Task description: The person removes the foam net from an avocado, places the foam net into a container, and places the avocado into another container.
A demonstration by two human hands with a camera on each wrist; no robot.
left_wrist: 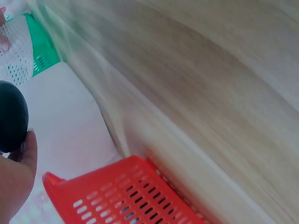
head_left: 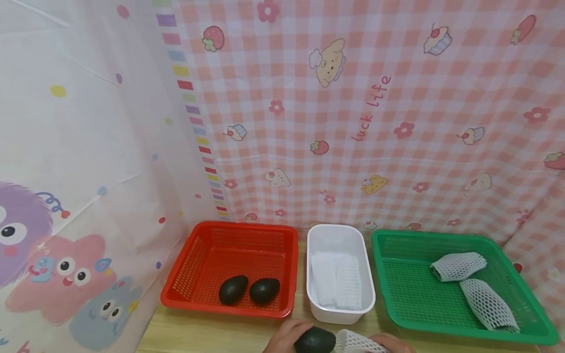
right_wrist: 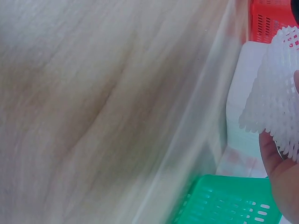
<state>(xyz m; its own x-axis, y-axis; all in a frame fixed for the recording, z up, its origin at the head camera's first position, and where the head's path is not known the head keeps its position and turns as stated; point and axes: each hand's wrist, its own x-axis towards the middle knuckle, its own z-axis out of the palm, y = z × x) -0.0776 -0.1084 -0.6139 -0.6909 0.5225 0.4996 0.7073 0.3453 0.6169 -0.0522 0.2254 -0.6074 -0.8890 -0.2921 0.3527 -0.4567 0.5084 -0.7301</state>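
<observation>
At the bottom of the head view my left hand (head_left: 284, 338) grips a dark green avocado (head_left: 315, 340), its fingers curled round one end. Just right of the fruit, my right hand (head_left: 393, 343) holds a white foam net sleeve (head_left: 356, 341), whose mouth faces the avocado. The right wrist view shows the foam net (right_wrist: 275, 88) spread wide, with my fingers (right_wrist: 270, 151) at its lower side. In the left wrist view the avocado (left_wrist: 11, 116) sits in my left hand, apart from the net (left_wrist: 18, 46).
A red basket (head_left: 289, 299) on the left holds two avocados (head_left: 249, 289). The white bin (head_left: 342, 316) in the middle contains flat foam nets (head_left: 337, 279). In the green basket (head_left: 441, 328) at right lie two net-wrapped pieces (head_left: 474, 289). A checked curtain (head_left: 309, 171) hangs behind.
</observation>
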